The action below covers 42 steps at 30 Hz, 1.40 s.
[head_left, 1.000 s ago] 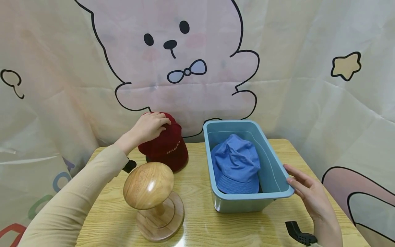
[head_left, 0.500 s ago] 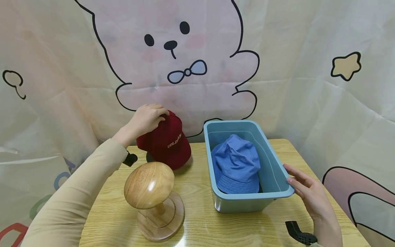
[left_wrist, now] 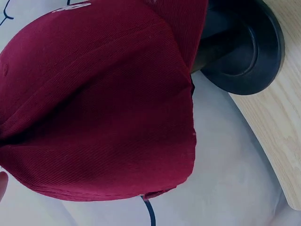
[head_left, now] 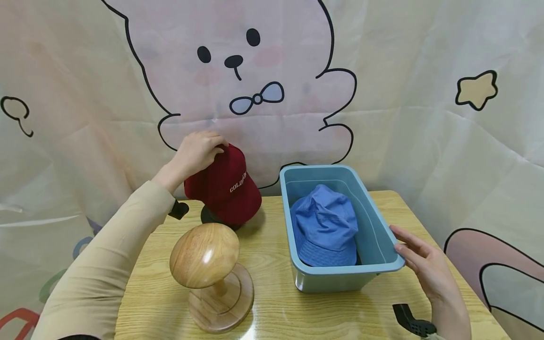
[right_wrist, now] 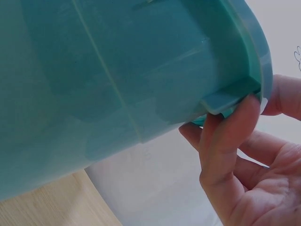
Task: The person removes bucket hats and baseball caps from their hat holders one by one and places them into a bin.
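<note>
My left hand (head_left: 199,152) pinches the crown of a dark red baseball cap (head_left: 218,189) at its top. The cap, with white lettering on its front, is held above a black stand (head_left: 208,216), whose round base and post also show in the left wrist view. At the right, my right hand (head_left: 431,267) grips the near right corner of a blue plastic bin (head_left: 340,270). In the right wrist view, its fingers (right_wrist: 230,132) curl under the rim. A blue bucket hat (head_left: 325,226) lies inside the bin.
In front of the black stand is a wooden hat stand (head_left: 206,255) with a domed top and round base. Both stands and the bin are on a light wooden table (head_left: 272,311). A printed curtain (head_left: 403,141) hangs close behind the table.
My left hand has raised the red cap up and slightly left, uncovering more of the black stand beneath it. My right hand, the bin and the bucket hat have not moved.
</note>
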{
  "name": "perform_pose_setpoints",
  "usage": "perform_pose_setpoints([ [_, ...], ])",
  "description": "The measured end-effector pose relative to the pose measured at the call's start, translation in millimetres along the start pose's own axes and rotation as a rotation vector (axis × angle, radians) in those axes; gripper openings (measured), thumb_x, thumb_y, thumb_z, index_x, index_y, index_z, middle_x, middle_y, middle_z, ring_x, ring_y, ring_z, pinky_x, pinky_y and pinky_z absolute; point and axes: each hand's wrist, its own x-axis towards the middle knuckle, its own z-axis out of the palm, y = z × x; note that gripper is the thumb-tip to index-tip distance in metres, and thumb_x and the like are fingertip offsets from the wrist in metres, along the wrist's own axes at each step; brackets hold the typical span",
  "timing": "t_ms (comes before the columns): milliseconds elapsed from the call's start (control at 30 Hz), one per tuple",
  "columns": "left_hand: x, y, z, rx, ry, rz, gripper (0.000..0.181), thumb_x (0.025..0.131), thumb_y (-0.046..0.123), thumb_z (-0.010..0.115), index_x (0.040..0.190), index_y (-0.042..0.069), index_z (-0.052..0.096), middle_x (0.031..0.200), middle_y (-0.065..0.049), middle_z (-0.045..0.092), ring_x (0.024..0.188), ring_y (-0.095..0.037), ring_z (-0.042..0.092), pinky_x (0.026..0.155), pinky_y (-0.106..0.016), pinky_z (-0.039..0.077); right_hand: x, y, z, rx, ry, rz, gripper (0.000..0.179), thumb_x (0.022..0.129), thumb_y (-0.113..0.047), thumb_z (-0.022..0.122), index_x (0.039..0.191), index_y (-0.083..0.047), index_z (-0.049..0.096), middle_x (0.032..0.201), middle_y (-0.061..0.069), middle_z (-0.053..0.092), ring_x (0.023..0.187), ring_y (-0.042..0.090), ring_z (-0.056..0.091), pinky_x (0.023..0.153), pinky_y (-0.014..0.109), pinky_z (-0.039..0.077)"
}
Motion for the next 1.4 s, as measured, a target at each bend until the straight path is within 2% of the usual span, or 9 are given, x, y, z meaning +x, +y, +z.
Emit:
perform_pose_setpoints([
  [167, 5.9, -2.3, -4.8, -0.005, 0.041, -0.002, 0.011, 0.089, 0.008, 0.066, 0.098, 0.011, 0.072, 0.098, -0.007, 0.072, 0.095, -0.029, 0.064, 0.081, -0.045, 0.052, 0.0, -1, 0, -0.010, -0.002, 0.009, 0.047, 0.096, 0.000, 0.051, 0.142, -0.009, 0.047, 0.121, -0.020, 0.060, 0.096, -0.002, 0.065, 0.078, 0.014, 0.052],
  [367, 16.4, 2.9, -10.6, -0.004, 0.095, 0.041, 0.013, 0.089, 0.008, 0.065, 0.100, 0.009, 0.072, 0.098, -0.007, 0.072, 0.087, -0.028, 0.059, 0.075, -0.043, 0.051, 1.0, 0, 0, -0.001, 0.006, 0.013, 0.046, 0.096, 0.001, 0.050, 0.141, -0.011, 0.050, 0.119, -0.019, 0.061, 0.095, 0.000, 0.065, 0.077, 0.014, 0.052],
  [500, 22.6, 8.4, -13.9, -0.002, 0.097, 0.058, 0.013, 0.090, 0.007, 0.064, 0.100, 0.008, 0.072, 0.100, -0.008, 0.072, 0.090, -0.029, 0.057, 0.077, -0.043, 0.050, 1.3, 1, 0, 0.000, 0.007, 0.019, 0.046, 0.096, 0.001, 0.050, 0.141, -0.012, 0.050, 0.119, -0.019, 0.062, 0.095, 0.000, 0.065, 0.077, 0.014, 0.052],
  [700, 29.8, 18.4, -18.6, -0.034, 0.098, 0.085, 0.013, 0.090, 0.005, 0.062, 0.100, 0.006, 0.071, 0.099, -0.011, 0.072, 0.090, -0.029, 0.055, 0.080, -0.041, 0.050, 0.5, -2, 1, -0.025, -0.002, 0.022, 0.047, 0.096, -0.002, 0.052, 0.143, -0.007, 0.045, 0.119, -0.019, 0.061, 0.096, -0.002, 0.064, 0.078, 0.014, 0.052],
  [1067, 38.8, 33.8, -27.0, -0.094, 0.085, 0.077, 0.016, 0.093, 0.006, 0.060, 0.104, 0.007, 0.071, 0.105, -0.010, 0.070, 0.098, -0.028, 0.056, 0.088, -0.040, 0.049, 1.0, 0, 0, 0.000, 0.004, 0.005, 0.046, 0.096, 0.001, 0.051, 0.141, -0.010, 0.049, 0.120, -0.020, 0.061, 0.096, -0.001, 0.065, 0.077, 0.014, 0.052],
  [1400, 47.8, 46.3, -34.4, -0.138, 0.082, 0.083, 0.017, 0.094, 0.006, 0.058, 0.106, 0.005, 0.070, 0.105, -0.011, 0.070, 0.096, -0.028, 0.056, 0.086, -0.039, 0.048, 0.6, 0, 1, 0.012, 0.000, 0.002, 0.046, 0.096, 0.002, 0.050, 0.140, -0.011, 0.050, 0.119, -0.019, 0.062, 0.096, -0.001, 0.065, 0.076, 0.014, 0.052],
])
